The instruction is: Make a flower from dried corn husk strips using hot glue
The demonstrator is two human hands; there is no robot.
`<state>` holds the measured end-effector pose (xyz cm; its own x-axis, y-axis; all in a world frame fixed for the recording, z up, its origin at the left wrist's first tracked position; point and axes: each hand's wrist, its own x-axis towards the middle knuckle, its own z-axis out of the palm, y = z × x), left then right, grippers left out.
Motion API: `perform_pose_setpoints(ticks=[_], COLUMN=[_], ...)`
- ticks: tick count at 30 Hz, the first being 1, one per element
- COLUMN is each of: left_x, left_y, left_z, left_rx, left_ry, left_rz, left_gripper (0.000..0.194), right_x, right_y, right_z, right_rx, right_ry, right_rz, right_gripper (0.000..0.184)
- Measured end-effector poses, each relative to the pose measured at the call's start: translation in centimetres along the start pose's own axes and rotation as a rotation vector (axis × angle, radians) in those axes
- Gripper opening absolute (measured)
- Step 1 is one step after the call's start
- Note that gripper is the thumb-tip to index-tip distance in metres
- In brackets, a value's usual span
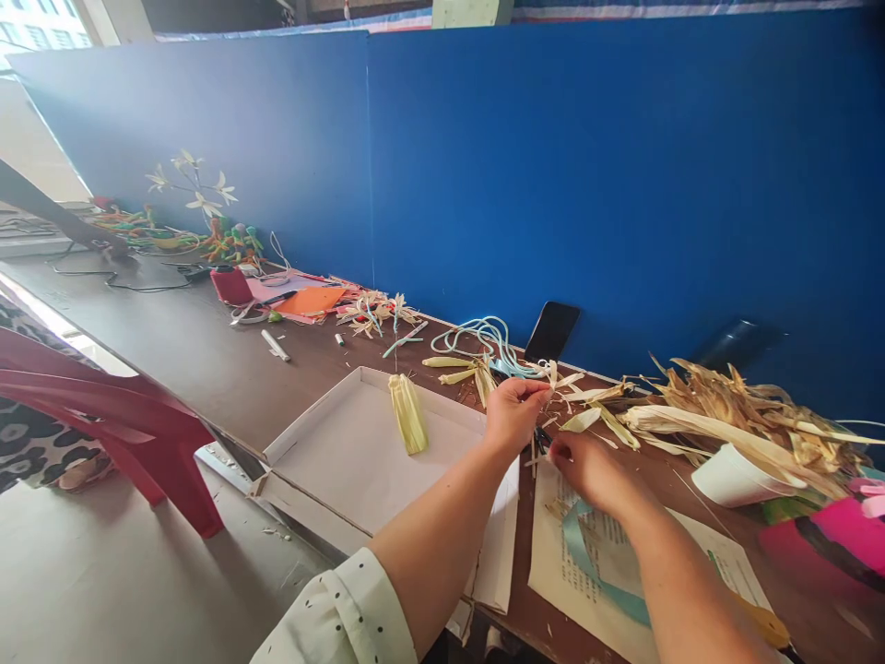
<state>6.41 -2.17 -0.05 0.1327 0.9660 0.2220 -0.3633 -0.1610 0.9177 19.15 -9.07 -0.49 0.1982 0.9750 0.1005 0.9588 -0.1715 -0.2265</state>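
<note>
My left hand (513,412) is closed in a pinch on a pale corn-husk strip (557,380) above the brown table (207,360). My right hand (587,470) is just below it, fingers pinched together near the same husk pieces and a pair of dark scissors (540,437); what it grips is too small to name. Loose husk petals (601,420) lie right beside both hands. A folded bundle of yellow husk (407,413) rests in a shallow white cardboard tray (332,452) to the left.
A pile of dry husks (747,415), a white cup (737,475) and a pink object (840,530) sit at right. A phone (551,332) leans on the blue partition (553,166). Printed paper (573,563), light-blue cord (484,337), craft flowers (197,198) and a red chair (117,415) are around.
</note>
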Motion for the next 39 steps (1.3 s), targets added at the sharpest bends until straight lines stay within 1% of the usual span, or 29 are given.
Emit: perform_pose_setpoints(ticks=[3, 5, 8, 11, 13, 16, 18, 21, 25, 29, 32, 35, 39], left_x=[-0.1, -0.1, 0.0, 0.1, 0.2, 0.1, 0.0, -0.3, -0.5, -0.5, -0.5, -0.6, -0.7], left_y=[0.5, 0.8, 0.9, 0.8, 0.6, 0.6, 0.7, 1.2, 1.5, 1.4, 1.1, 1.2, 1.4], left_z=[0.0, 0.0, -0.2, -0.3, -0.4, -0.4, -0.3, -0.2, -0.1, 0.1, 0.2, 0.2, 0.3], left_rx=[-0.002, -0.028, -0.093, -0.148, -0.168, -0.179, -0.177, -0.164, -0.156, -0.123, -0.121, -0.152, -0.227], left_ry=[0.007, 0.018, 0.034, 0.031, 0.022, 0.000, -0.012, -0.025, -0.047, -0.073, -0.117, -0.162, -0.185], left_rz=[-0.030, -0.072, -0.151, -0.191, -0.199, -0.216, -0.237, -0.290, -0.341, -0.371, -0.384, -0.417, -0.444], left_gripper=[0.011, 0.012, 0.019, 0.028, 0.031, 0.030, 0.027, 0.024, 0.022, 0.021, 0.021, 0.021, 0.021], right_x=[-0.1, -0.4, -1.0, -1.4, -1.5, -1.7, -1.8, -2.0, -1.9, -1.7, -1.7, -1.8, -2.0], right_y=[1.2, 1.4, 0.7, -0.5, -1.1, -1.9, -2.3, -2.7, -2.7, -2.3, -2.3, -2.4, -2.4], right_z=[-0.5, -1.0, -1.5, -1.7, -1.8, -2.0, -2.2, -2.3, -2.0, -1.5, -1.2, -0.9, -0.7], right_rx=[0.107, 0.188, 0.260, 0.345, 0.368, 0.314, 0.271, 0.238, 0.211, 0.225, 0.215, 0.199, 0.204], right_ry=[0.048, 0.111, 0.202, 0.281, 0.337, 0.426, 0.477, 0.559, 0.713, 0.840, 0.886, 0.915, 0.897], right_rz=[0.012, 0.061, 0.175, 0.278, 0.308, 0.313, 0.302, 0.248, 0.177, 0.052, -0.021, -0.060, -0.070], right_gripper=[0.009, 0.012, 0.015, 0.016, 0.017, 0.017, 0.018, 0.019, 0.019, 0.019, 0.020, 0.021, 0.024])
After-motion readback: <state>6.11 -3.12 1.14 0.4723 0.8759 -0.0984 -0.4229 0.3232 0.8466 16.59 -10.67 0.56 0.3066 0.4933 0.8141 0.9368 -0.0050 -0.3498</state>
